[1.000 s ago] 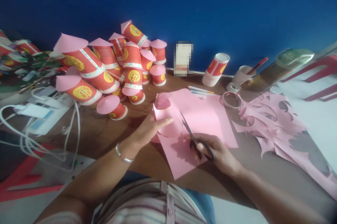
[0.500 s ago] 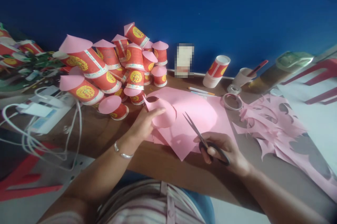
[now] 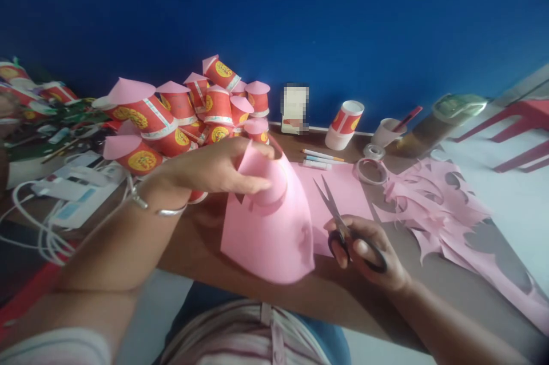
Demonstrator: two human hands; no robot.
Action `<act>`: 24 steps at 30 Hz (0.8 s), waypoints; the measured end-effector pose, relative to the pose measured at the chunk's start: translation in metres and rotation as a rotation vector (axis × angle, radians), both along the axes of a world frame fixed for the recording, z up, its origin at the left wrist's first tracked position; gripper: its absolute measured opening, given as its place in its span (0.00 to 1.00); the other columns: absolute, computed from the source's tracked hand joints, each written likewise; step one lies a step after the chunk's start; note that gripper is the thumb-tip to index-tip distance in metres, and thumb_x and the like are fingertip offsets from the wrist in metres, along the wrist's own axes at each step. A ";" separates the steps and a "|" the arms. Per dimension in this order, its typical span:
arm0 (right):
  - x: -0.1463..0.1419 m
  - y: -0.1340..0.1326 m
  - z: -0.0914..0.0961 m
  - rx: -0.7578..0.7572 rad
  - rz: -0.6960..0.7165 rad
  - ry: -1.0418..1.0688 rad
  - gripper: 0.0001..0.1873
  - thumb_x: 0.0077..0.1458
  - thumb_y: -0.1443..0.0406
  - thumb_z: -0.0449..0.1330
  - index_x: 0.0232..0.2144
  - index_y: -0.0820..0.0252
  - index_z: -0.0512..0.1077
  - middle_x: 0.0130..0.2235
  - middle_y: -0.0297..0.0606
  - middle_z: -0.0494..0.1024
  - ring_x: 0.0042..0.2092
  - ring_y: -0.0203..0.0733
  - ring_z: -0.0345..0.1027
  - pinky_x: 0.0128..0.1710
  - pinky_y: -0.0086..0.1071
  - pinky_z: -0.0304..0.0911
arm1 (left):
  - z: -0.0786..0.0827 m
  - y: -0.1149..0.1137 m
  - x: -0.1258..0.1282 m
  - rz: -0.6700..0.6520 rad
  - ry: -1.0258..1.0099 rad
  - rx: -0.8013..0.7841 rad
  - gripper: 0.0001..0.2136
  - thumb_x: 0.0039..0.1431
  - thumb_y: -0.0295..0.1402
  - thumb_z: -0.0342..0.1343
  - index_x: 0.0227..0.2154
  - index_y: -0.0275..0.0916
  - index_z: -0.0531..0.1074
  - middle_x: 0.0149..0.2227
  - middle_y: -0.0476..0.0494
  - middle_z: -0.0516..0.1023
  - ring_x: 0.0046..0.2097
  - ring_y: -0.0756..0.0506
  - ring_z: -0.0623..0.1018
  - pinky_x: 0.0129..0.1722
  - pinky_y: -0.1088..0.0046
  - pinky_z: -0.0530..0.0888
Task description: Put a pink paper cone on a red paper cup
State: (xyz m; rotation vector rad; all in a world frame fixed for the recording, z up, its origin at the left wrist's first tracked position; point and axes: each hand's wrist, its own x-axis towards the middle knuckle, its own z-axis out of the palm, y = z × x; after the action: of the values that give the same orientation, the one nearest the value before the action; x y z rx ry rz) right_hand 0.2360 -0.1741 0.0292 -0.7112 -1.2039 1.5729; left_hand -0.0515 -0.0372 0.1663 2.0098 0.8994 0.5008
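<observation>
My left hand [image 3: 217, 167] is raised above the brown table [image 3: 201, 239] and pinches the upper part of a pink paper sheet [image 3: 270, 222], which hangs curled below my fingers. A partly cut round flap sits at its top. My right hand [image 3: 364, 250] rests near the table's front edge, fingers through the black handles of scissors [image 3: 338, 222], whose blades point up and away, slightly apart. Another pink sheet [image 3: 343, 193] lies flat on the table between the hands.
A heap of red paper cups with pink cone lids [image 3: 180, 113] fills the back left. White cables and a power strip [image 3: 64, 193] lie left. Tape rolls [image 3: 371, 167], markers [image 3: 321, 156], a red cup [image 3: 343, 125] and pink paper offcuts [image 3: 446, 205] lie to the right.
My left hand lifted the pink sheet off the table and toward me, so it now hangs curled. The scissors came out of the cut and moved right, away from the paper.
</observation>
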 end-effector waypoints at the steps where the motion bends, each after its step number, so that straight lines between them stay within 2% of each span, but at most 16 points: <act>1: -0.001 0.000 -0.001 0.005 -0.013 0.011 0.24 0.58 0.48 0.66 0.47 0.59 0.79 0.22 0.33 0.73 0.23 0.34 0.62 0.25 0.30 0.55 | 0.009 0.003 0.005 -0.149 0.136 -0.012 0.10 0.51 0.36 0.68 0.37 0.41 0.79 0.34 0.46 0.81 0.38 0.41 0.81 0.38 0.68 0.76; 2: -0.001 -0.001 -0.002 0.008 -0.027 0.018 0.24 0.59 0.48 0.66 0.47 0.58 0.79 0.23 0.33 0.74 0.23 0.35 0.62 0.25 0.30 0.55 | 0.014 0.007 0.011 -0.263 0.232 -0.024 0.07 0.53 0.35 0.66 0.33 0.40 0.78 0.32 0.46 0.80 0.34 0.43 0.80 0.35 0.70 0.74; 4: -0.003 -0.001 -0.003 0.017 -0.052 0.019 0.24 0.59 0.48 0.66 0.48 0.58 0.78 0.24 0.34 0.74 0.24 0.35 0.63 0.26 0.31 0.57 | 0.016 0.013 0.026 -0.332 0.304 0.006 0.05 0.54 0.34 0.63 0.29 0.38 0.75 0.30 0.47 0.80 0.31 0.46 0.78 0.32 0.72 0.72; 6: -0.004 -0.001 -0.003 0.029 -0.065 -0.014 0.24 0.59 0.48 0.65 0.48 0.59 0.78 0.26 0.35 0.75 0.25 0.36 0.64 0.28 0.32 0.59 | 0.009 0.019 0.041 -0.242 0.346 0.077 0.04 0.52 0.32 0.62 0.31 0.38 0.76 0.31 0.48 0.80 0.34 0.45 0.79 0.36 0.72 0.73; 9: -0.007 -0.002 -0.003 0.039 0.002 -0.141 0.26 0.59 0.47 0.65 0.48 0.61 0.78 0.27 0.35 0.75 0.27 0.36 0.64 0.28 0.31 0.60 | -0.009 0.027 0.055 -0.056 0.303 0.138 0.13 0.50 0.30 0.60 0.40 0.40 0.78 0.37 0.48 0.82 0.40 0.43 0.80 0.42 0.71 0.74; 11: -0.011 -0.002 -0.004 0.009 0.083 -0.272 0.24 0.58 0.48 0.67 0.46 0.62 0.78 0.27 0.35 0.74 0.28 0.36 0.63 0.28 0.30 0.60 | -0.021 0.034 0.059 0.007 0.211 0.061 0.14 0.45 0.28 0.62 0.38 0.40 0.79 0.35 0.48 0.82 0.40 0.41 0.81 0.42 0.70 0.74; 13: -0.018 -0.002 -0.006 -0.062 0.160 -0.377 0.21 0.59 0.50 0.66 0.43 0.62 0.78 0.28 0.33 0.72 0.28 0.34 0.61 0.27 0.28 0.58 | -0.031 0.041 0.062 0.103 -0.002 -0.060 0.12 0.40 0.24 0.64 0.32 0.38 0.80 0.32 0.46 0.81 0.41 0.38 0.81 0.43 0.70 0.74; 16: -0.027 -0.001 -0.009 -0.165 0.233 -0.428 0.18 0.63 0.52 0.63 0.41 0.61 0.77 0.27 0.31 0.69 0.28 0.34 0.59 0.27 0.28 0.56 | -0.041 0.052 0.065 0.239 -0.220 -0.281 0.11 0.40 0.24 0.64 0.31 0.38 0.81 0.34 0.43 0.82 0.44 0.35 0.82 0.44 0.67 0.75; 20: -0.034 0.002 -0.006 -0.212 0.247 -0.462 0.16 0.64 0.53 0.61 0.37 0.60 0.75 0.24 0.29 0.67 0.27 0.33 0.58 0.28 0.29 0.55 | -0.052 0.056 0.072 0.174 -0.299 -0.345 0.12 0.41 0.24 0.66 0.33 0.37 0.80 0.34 0.41 0.83 0.44 0.35 0.82 0.44 0.65 0.76; 22: -0.034 0.003 -0.005 -0.215 0.242 -0.473 0.16 0.64 0.52 0.61 0.36 0.60 0.74 0.23 0.28 0.68 0.26 0.33 0.58 0.28 0.29 0.55 | -0.060 0.048 0.074 0.160 -0.344 -0.359 0.13 0.39 0.25 0.68 0.32 0.38 0.80 0.30 0.43 0.83 0.39 0.37 0.82 0.40 0.64 0.77; 24: -0.033 0.003 -0.005 -0.214 0.218 -0.481 0.17 0.62 0.52 0.63 0.35 0.60 0.73 0.24 0.28 0.68 0.26 0.33 0.59 0.28 0.29 0.55 | -0.068 0.033 0.073 0.152 -0.414 -0.466 0.14 0.38 0.26 0.71 0.32 0.36 0.80 0.29 0.43 0.82 0.34 0.39 0.82 0.35 0.64 0.78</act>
State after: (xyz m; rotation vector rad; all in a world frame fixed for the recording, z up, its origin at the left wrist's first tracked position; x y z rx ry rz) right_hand 0.2027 -0.1714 0.0242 -1.1787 -1.5126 1.7880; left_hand 0.0217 -0.0042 0.0979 1.3593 0.8197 0.6899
